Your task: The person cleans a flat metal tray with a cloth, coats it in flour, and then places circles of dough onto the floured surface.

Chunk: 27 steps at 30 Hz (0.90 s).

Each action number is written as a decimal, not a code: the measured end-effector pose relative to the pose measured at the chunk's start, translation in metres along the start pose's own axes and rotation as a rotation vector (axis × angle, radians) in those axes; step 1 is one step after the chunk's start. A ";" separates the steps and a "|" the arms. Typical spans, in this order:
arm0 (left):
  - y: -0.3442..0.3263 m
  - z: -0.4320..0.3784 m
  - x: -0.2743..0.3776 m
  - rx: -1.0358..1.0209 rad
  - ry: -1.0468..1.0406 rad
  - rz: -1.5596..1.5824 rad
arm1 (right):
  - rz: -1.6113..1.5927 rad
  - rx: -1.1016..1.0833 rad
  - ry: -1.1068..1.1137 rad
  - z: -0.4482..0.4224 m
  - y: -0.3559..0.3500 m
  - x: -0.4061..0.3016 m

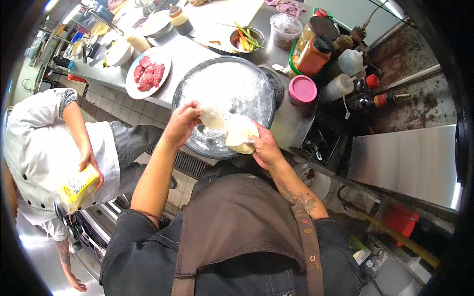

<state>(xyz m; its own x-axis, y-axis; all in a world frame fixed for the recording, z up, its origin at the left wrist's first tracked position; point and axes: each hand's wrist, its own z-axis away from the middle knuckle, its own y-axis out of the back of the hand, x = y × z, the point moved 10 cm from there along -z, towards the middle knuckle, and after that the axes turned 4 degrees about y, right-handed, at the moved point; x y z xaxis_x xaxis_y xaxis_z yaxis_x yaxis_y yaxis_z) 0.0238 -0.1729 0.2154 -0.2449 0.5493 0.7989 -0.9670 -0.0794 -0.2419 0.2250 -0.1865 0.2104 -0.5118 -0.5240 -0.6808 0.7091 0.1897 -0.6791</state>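
My left hand (183,124) pinches the edge of a thin, pale round dough sheet (212,116) between thumb and fingers. In my right hand (267,145) are more round dough sheets (240,134), overlapping one another; how many cannot be told. Both hands are over the near part of a large round dark tray (273,97). White flour (229,81) coats much of its inside, with dark streaks showing through. The two lots of dough come close together near the tray's middle, and the fingertips of my right hand look floury.
Left of the tray sits a plate (130,79) of raw red meat (149,73). Behind stands a metal bowl (261,37) with cut vegetables. A pink-lidded tub (303,89), spice jars (314,55) and squeeze bottles (339,88) crowd the right. A co-worker (48,137) holding a yellow package (78,188) stands left.
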 end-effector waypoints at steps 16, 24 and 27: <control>0.149 -0.077 0.014 -0.026 -0.163 0.247 | 0.009 0.080 -0.011 -0.014 0.009 0.007; 0.112 -0.067 0.061 0.239 -0.077 -0.649 | 0.008 0.095 -0.005 -0.019 0.002 0.007; 0.115 -0.078 0.060 0.386 -0.179 -0.911 | 0.011 0.097 -0.017 -0.019 0.005 0.012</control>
<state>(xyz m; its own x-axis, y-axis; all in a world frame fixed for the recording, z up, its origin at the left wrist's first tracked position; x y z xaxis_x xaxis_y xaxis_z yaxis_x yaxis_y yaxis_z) -0.0964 -0.0840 0.1931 0.6235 0.4044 0.6692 -0.7396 0.0274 0.6725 0.2127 -0.1762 0.1935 -0.4962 -0.5363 -0.6828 0.7588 0.1142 -0.6412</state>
